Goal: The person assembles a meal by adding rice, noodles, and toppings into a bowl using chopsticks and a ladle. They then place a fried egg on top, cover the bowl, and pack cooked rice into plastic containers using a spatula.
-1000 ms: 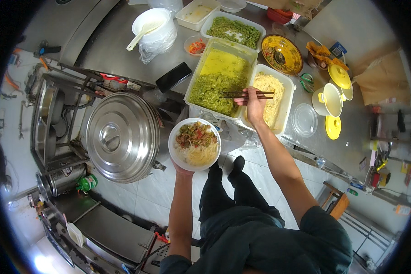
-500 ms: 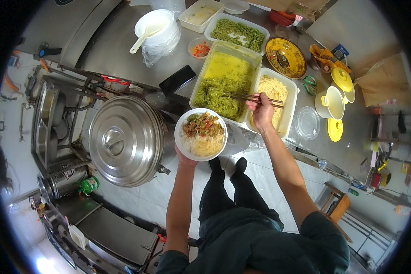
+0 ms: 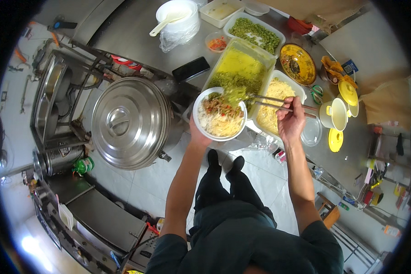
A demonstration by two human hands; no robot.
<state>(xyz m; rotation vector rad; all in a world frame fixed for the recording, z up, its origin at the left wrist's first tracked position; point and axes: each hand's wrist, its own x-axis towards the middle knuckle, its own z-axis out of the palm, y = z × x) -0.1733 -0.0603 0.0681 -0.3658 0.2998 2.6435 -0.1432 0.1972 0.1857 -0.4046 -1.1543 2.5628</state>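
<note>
Left grip [image 3: 200,134]: bowl [image 3: 220,139] holding rice [image 3: 206,120], noodles [image 3: 226,125]; right grip [image 3: 291,120]: chopsticks [image 3: 273,99] pinching greens [image 3: 235,95].

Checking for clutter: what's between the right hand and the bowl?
Chopsticks, a green clump at their tips, and a white tub beneath, in the head view.

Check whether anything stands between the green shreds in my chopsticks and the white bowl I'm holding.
Nothing visible does: the green shreds overlap the upper right rim of the white bowl in this view. Whether they touch, I cannot tell.
</note>
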